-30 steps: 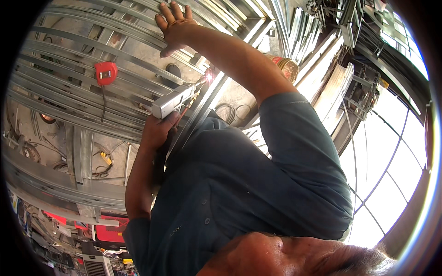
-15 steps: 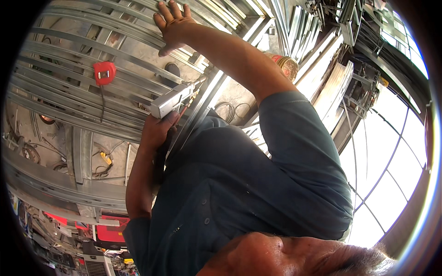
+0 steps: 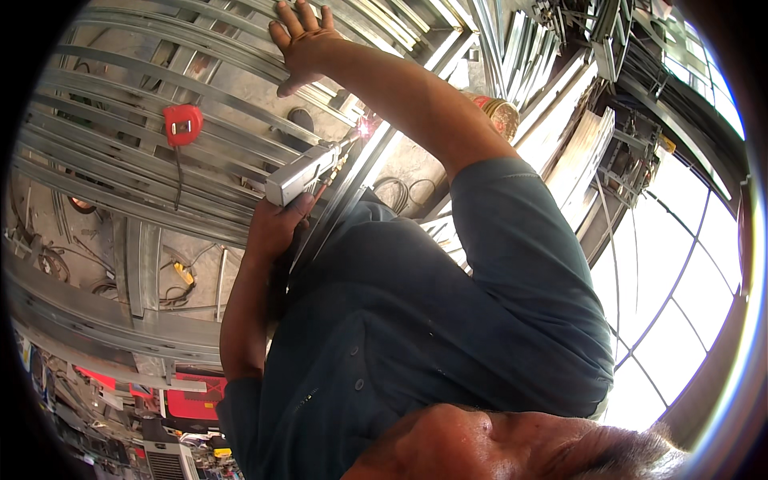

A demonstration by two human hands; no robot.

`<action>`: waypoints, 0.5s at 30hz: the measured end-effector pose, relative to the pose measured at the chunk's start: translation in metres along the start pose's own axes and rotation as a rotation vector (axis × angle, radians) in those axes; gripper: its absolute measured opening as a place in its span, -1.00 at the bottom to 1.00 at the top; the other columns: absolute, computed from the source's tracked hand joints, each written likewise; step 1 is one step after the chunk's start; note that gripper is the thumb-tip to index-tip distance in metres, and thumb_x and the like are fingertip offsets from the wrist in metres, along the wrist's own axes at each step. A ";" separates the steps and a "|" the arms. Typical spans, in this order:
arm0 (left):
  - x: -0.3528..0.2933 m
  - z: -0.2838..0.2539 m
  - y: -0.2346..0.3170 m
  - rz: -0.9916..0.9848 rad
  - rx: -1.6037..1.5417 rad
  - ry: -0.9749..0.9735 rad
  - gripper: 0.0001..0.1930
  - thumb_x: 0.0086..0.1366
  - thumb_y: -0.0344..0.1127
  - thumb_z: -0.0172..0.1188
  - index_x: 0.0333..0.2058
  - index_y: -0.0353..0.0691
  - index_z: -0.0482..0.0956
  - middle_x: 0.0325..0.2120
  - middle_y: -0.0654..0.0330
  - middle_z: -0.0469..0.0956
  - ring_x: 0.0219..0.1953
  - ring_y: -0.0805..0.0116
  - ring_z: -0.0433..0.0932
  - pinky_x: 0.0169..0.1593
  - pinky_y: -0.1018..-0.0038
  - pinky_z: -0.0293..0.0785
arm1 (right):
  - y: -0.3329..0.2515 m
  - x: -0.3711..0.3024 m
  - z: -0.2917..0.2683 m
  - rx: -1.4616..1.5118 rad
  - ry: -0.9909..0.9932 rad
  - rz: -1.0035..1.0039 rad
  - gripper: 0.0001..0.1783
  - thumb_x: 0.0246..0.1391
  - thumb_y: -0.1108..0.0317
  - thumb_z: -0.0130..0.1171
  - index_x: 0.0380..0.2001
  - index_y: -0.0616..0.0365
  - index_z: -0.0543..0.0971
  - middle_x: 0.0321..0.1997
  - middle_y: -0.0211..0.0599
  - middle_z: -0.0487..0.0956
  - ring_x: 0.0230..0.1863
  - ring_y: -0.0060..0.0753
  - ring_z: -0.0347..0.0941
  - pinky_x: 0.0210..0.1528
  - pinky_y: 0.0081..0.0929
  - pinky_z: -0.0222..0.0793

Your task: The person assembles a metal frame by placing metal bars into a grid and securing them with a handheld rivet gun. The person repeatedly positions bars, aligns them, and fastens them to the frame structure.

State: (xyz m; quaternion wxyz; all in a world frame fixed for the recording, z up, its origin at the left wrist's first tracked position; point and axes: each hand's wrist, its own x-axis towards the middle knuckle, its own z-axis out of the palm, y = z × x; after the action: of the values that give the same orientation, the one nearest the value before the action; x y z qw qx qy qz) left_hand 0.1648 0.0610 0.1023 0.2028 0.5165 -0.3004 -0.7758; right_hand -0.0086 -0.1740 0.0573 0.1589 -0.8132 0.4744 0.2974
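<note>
My left hand (image 3: 274,226) is wrapped round the grip of a grey, boxy welding gun (image 3: 298,178). The gun's nozzle slants up and right to a metal joint, where a bright pinkish spark (image 3: 364,127) glows. Farther off, my right hand (image 3: 306,50) is spread with fingers apart over the long galvanised steel bars (image 3: 160,32); whether it presses on them I cannot tell. Left of the gun, a red tape measure (image 3: 183,125) rests on the bars, a dark strip trailing from it.
A round tin (image 3: 502,118) stands beyond my right forearm. Cable loops (image 3: 392,194) lie on the floor beside the frame. At lower left are a thick steel beam (image 3: 72,308), a yellow tool (image 3: 184,274) and a red case (image 3: 192,396). Metal lengths are stacked at upper right.
A bright spark has appeared at the tip of the welding gun. The gun and my left hand have shifted very slightly to the right; my right hand stays spread in nearly the same place.
</note>
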 end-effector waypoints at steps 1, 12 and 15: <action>0.000 0.000 0.000 -0.006 0.004 -0.003 -0.75 0.42 -0.21 0.23 -0.18 -0.32 0.63 -0.43 0.25 0.62 -0.44 0.49 0.56 -0.35 0.47 0.48 | 0.000 0.000 -0.001 0.001 -0.002 0.000 0.42 -0.15 -0.51 0.31 0.56 -0.05 -0.18 0.66 -0.14 -0.40 0.63 0.18 -0.57 0.52 0.41 -0.44; -0.001 -0.001 0.001 -0.012 -0.003 -0.015 -0.75 0.42 -0.23 0.22 -0.13 -0.32 0.60 -0.41 0.26 0.60 -0.45 0.50 0.54 -0.35 0.47 0.49 | 0.000 -0.001 -0.002 0.013 0.000 -0.004 0.42 -0.15 -0.49 0.33 0.56 -0.04 -0.17 0.66 -0.13 -0.40 0.63 0.19 -0.56 0.51 0.42 -0.42; 0.000 -0.001 -0.004 0.001 -0.015 -0.021 -0.75 0.42 -0.24 0.22 -0.11 -0.33 0.60 -0.40 0.25 0.61 -0.43 0.49 0.54 -0.34 0.48 0.49 | 0.000 0.000 0.000 0.011 0.009 -0.003 0.42 -0.15 -0.49 0.33 0.56 -0.04 -0.16 0.66 -0.13 -0.39 0.63 0.19 -0.56 0.51 0.42 -0.42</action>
State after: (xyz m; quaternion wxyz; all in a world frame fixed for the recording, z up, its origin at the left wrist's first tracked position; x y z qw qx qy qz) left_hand 0.1654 0.0633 0.0992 0.2039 0.5066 -0.2967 -0.7834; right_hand -0.0089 -0.1740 0.0575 0.1617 -0.8143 0.4757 0.2907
